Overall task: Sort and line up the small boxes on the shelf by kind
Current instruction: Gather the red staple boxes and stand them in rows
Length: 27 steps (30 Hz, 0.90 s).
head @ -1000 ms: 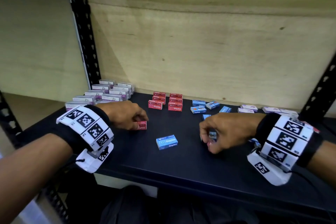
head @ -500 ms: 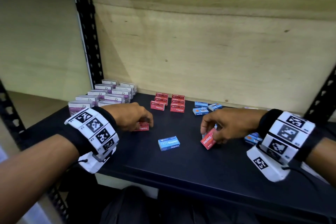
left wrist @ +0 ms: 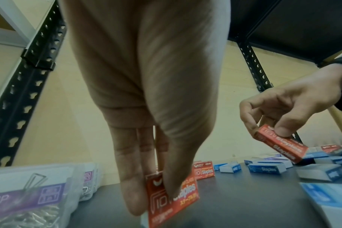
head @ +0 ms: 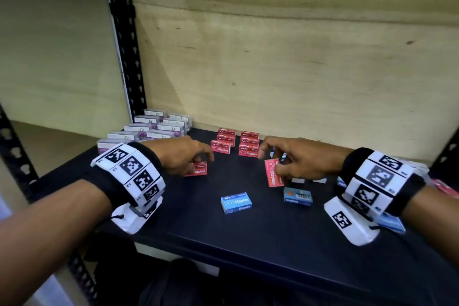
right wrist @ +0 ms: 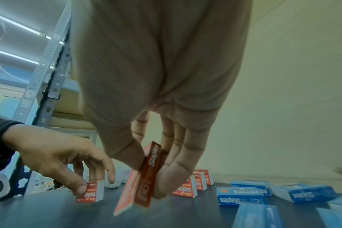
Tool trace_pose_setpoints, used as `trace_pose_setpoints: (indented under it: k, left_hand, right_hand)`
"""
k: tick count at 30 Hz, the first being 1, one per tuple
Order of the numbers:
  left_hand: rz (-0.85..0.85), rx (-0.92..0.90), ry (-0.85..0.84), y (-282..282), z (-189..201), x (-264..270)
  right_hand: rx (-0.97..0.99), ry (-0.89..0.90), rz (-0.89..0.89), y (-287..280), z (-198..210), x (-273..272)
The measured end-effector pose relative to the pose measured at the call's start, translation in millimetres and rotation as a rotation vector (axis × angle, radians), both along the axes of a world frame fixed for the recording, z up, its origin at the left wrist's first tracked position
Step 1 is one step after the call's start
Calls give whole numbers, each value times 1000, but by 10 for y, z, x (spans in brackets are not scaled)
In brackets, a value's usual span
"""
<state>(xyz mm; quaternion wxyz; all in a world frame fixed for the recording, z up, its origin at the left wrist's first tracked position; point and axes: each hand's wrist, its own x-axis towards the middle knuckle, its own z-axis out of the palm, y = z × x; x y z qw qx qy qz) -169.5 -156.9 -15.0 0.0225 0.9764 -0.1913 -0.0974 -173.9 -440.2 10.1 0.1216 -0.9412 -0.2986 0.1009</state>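
Observation:
My left hand (head: 191, 159) pinches a red staples box (head: 197, 169) that stands on its edge on the black shelf (head: 248, 236); the left wrist view shows thumb and fingers gripping that box (left wrist: 172, 199). My right hand (head: 285, 164) holds a second red staples box (head: 273, 174) lifted and tilted above the shelf, seen close in the right wrist view as the red box (right wrist: 146, 174). Two rows of red boxes (head: 236, 143) stand lined up at the back. Blue staples boxes (head: 236, 202) (head: 297, 196) lie loose in the middle.
Clear boxes of clips with purple labels (head: 146, 129) stand in rows at the back left. More blue boxes (right wrist: 301, 192) lie scattered on the right. A black upright post (head: 124, 40) and a plywood back wall (head: 298, 69) bound the shelf.
My right hand has lifted the red box off the shelf and carried it left and back towards the red rows. The left hand has slid its red box a little further back.

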Motion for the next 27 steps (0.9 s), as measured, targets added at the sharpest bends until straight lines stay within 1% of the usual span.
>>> trace_pose_setpoints:
  k: [4,8,16,21,27]
  left_hand:
    - [13,1,-8,-23,-7,111]
    - [-23,2,-8,-75,7,239]
    - [-47,-2,-14,-205,-10,550]
    - [-53,-46,-14,-260,-58,678]
    - [-53,-57,-27,-301,-71,771]
  right_hand:
    - [-7,-13,4,88,-28,172]
    - [-47,11,-21,184,-57,352]
    - [-216,-70,104,406,-35,628]
    - [-180,-60,72,508,-110,813]
    - [-171,-70,55,575,-160,935]
